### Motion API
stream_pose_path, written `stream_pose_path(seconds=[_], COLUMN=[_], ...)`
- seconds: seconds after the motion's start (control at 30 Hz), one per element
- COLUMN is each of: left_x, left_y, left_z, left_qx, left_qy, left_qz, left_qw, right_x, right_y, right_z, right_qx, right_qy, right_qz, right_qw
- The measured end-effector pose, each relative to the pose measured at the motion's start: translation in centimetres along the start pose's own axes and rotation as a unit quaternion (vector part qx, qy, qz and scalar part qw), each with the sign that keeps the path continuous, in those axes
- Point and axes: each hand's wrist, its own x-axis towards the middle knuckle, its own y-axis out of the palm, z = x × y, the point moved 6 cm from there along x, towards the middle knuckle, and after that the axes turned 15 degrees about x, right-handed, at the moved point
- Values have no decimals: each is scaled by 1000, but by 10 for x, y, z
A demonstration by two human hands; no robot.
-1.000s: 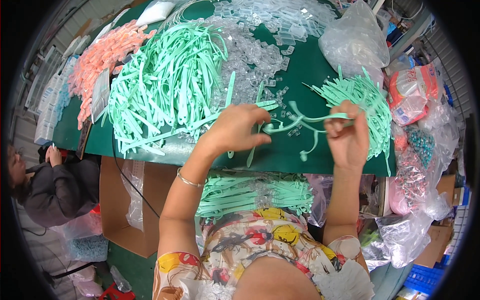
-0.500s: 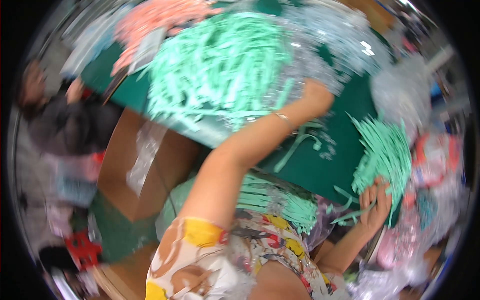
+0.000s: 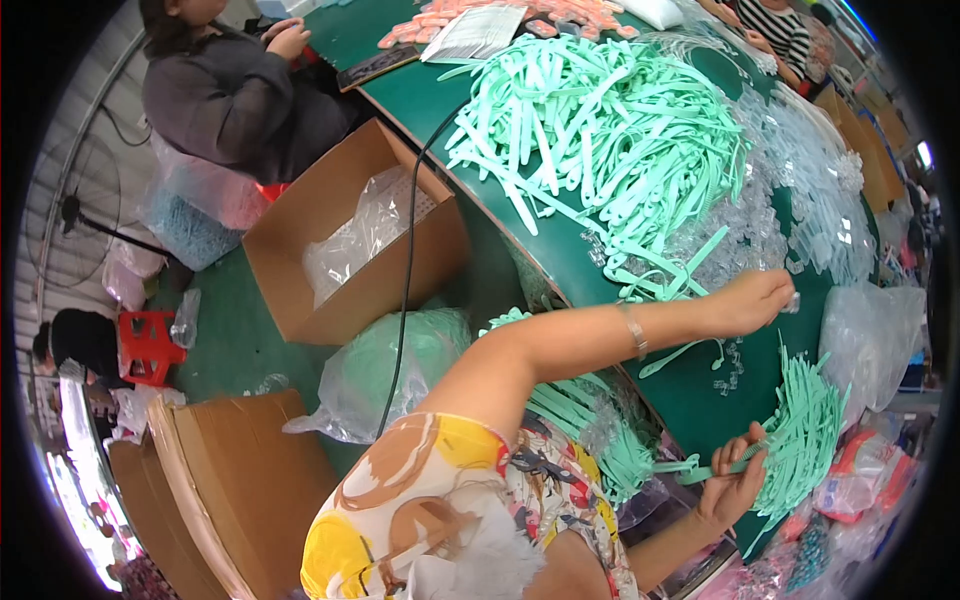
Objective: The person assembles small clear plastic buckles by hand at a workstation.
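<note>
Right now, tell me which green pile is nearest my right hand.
The small pile on the table, just beside your right hand. The big pile lies farther up the table; the bundle sits below its edge.

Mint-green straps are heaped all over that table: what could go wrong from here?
The smaller pile of straps lies near the table edge by the right hand, so a bump might send some over.

The strap in the right hand has its free end sticking out, so it could catch on something.

The left hand is beside loose, small clear pieces; a careless sweep might scatter them.
</note>
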Motion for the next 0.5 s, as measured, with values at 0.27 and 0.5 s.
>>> stream_pose_path(seconds=[0.27,0.5], left_x=[-121,-138], left_y=[-2,4], left_z=[-4,-10], left_qx=[-203,-313], left_qy=[-220,-234], left_qz=[124,161], left_qw=[946,906], right_x=[15,12], right_y=[22,38], right_z=[-43,-45], right_qx=[-188,-279], right_qy=[-40,-73], right_qz=[-74,36], right_qw=[979,957])
